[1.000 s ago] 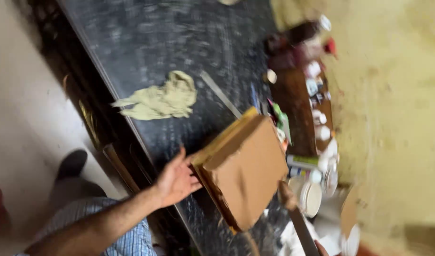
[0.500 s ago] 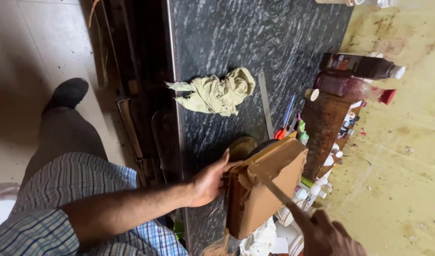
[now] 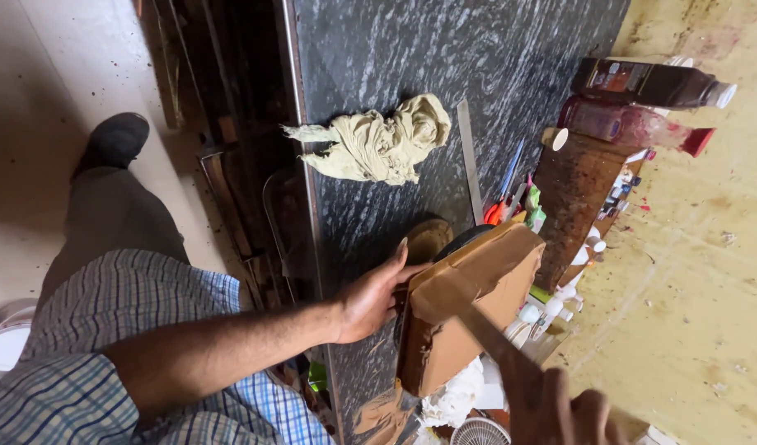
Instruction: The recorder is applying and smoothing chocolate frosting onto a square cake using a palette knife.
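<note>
A brown clay-coloured block [image 3: 465, 309] stands on a dark round disc [image 3: 432, 239] on the black speckled countertop [image 3: 411, 49]. My left hand [image 3: 370, 298] is pressed against the block's near side, fingers spread over its edge. At the bottom of the view my right hand [image 3: 560, 410] is closed around the handle of a long flat blade [image 3: 477, 317] smeared with brown. The blade lies slantwise across the block's top face. A brown smear [image 3: 378, 416] marks the counter beside the block.
A crumpled pale yellow cloth [image 3: 378, 144] and a metal ruler [image 3: 471, 161] lie on the counter. Two dark bottles [image 3: 650, 82] lie by a wooden board [image 3: 580, 194], with pens, scissors and small white pots [image 3: 560, 305]. White paper [image 3: 457, 395] lies under the block.
The view has swung round and closer. My right hand with the blade came into view and laid it across the block; my left hand stays on the block's side.
</note>
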